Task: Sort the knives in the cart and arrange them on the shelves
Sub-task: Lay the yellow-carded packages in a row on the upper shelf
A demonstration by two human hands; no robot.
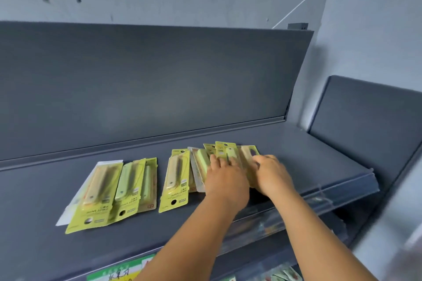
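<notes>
- A person's left hand (pixel 225 175) and right hand (pixel 270 172) lie side by side on a fanned bunch of packaged fruit knives (pixel 228 155) on the dark grey shelf (pixel 308 155), toward its right half and near the front edge.
- The left hand's fingers are spread flat and press down on the yellow-green cards; the right hand's fingers curl over the bunch's right edge, though whether they pinch a card or only push it cannot be told through the blur.
- A single knife pack (pixel 174 180) lies just left of the bunch, and a second overlapping pile (pixel 109 191) sits further left, with a white card (pixel 75 198) poking out beneath it.
- Risk: the glossy cards overlap loosely, so an uneven push from either hand could slide the top ones over the rest and scatter the fan rather than square it.
- Risk: the bunch sits close to the shelf's clear front strip (pixel 319 198); a pull toward the body might tip packs over the lip onto the lower shelf (pixel 285 248).
- Risk: a sweep leftward would likely knock the single pack crooked or mix it into the bunch, undoing the sorting.
- Risk: the blister covers look thin, and hard pressing over a blade could crack one.
</notes>
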